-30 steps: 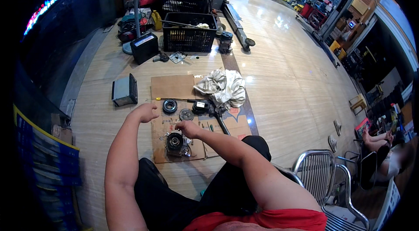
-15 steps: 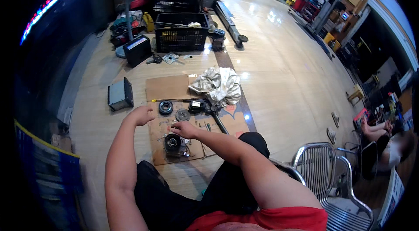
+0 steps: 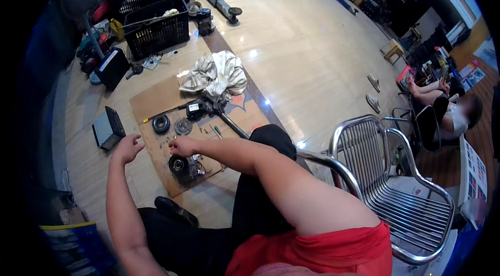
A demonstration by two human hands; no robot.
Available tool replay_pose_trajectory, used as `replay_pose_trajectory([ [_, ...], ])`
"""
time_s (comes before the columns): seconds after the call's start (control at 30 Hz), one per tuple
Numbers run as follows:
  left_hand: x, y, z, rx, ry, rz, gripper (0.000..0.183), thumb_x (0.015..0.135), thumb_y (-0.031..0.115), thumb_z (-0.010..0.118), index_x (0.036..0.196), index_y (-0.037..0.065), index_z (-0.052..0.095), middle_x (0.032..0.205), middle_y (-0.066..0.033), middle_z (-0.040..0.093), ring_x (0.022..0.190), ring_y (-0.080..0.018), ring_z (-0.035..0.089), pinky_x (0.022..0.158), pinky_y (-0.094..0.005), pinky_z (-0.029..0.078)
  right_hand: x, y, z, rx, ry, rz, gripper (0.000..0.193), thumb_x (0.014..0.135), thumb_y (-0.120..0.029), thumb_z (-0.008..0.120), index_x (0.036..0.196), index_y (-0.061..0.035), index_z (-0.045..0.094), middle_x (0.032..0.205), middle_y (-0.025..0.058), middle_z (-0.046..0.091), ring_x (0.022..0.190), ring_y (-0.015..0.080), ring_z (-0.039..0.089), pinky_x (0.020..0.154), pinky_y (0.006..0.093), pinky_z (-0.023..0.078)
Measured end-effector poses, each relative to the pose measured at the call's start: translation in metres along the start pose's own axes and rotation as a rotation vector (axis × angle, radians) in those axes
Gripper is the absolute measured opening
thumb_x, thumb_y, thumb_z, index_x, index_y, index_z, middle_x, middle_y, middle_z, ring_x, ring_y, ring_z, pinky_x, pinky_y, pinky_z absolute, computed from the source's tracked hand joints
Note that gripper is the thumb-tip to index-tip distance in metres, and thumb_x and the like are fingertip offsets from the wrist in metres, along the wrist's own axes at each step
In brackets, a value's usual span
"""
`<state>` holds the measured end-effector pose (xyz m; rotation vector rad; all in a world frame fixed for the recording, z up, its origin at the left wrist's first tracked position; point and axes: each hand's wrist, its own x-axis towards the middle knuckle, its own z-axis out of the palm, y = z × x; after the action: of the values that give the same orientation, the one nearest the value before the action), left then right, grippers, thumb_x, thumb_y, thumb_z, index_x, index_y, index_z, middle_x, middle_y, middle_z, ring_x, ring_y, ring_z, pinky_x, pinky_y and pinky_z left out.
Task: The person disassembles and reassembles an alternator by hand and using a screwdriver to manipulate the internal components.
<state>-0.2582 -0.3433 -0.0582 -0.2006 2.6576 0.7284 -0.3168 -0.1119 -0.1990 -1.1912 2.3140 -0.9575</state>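
Observation:
On a flattened cardboard sheet on the floor sits a round black machine part with a bright metal centre. My right hand is just above its far side, fingers curled down and pressed together; what they hold, if anything, is too small to see. Off the cardboard's left edge, my left hand hovers with fingers apart and nothing in it. Beyond the right hand lie a black grooved pulley ring and a flat grey disc. A screwdriver and several small pieces are scattered right of the disc.
A black power tool and a crumpled whitish cloth lie at the cardboard's far side. A grey box stands at left. Farther back are black crates. A metal chair is at right, with a seated person beyond.
The whole view has swung to the right, so the cardboard and parts appear farther left. My right hand is now more directly above the round black part. My left hand stays empty.

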Motion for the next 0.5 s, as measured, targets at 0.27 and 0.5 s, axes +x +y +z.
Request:
replay_pose_trajectory([
  [0.27, 0.001, -0.015, -0.002, 0.183, 0.004, 0.160, 0.042, 0.079, 0.026, 0.062, 0.112, 0.001, 0.055, 0.078, -0.0154, 0.061, 0.067, -0.0235, 0.054, 0.062, -0.0375, 0.044, 0.013, 0.000, 0.006, -0.011, -0.244, 0.059, 0.031, 0.078, -0.017, 0.056, 0.107, -0.0078, 0.060, 0.090, 0.0216, 0.063, 0.084, 0.0344, 0.061, 0.074, 0.0414, 0.048],
  [0.5, -0.009, -0.004, -0.003, 0.062, -0.007, 0.025, 0.051, 0.083, 0.026, 0.059, 0.125, 0.001, 0.047, 0.111, -0.0217, 0.058, 0.102, -0.0305, 0.057, 0.087, -0.0356, 0.045, 0.006, -0.006, -0.016, -0.116, -0.181, 0.011, 0.045, 0.083, -0.025, 0.057, 0.120, 0.0012, 0.050, 0.100, 0.0251, 0.060, 0.095, 0.0370, 0.058, 0.083, 0.0407, 0.046],
])
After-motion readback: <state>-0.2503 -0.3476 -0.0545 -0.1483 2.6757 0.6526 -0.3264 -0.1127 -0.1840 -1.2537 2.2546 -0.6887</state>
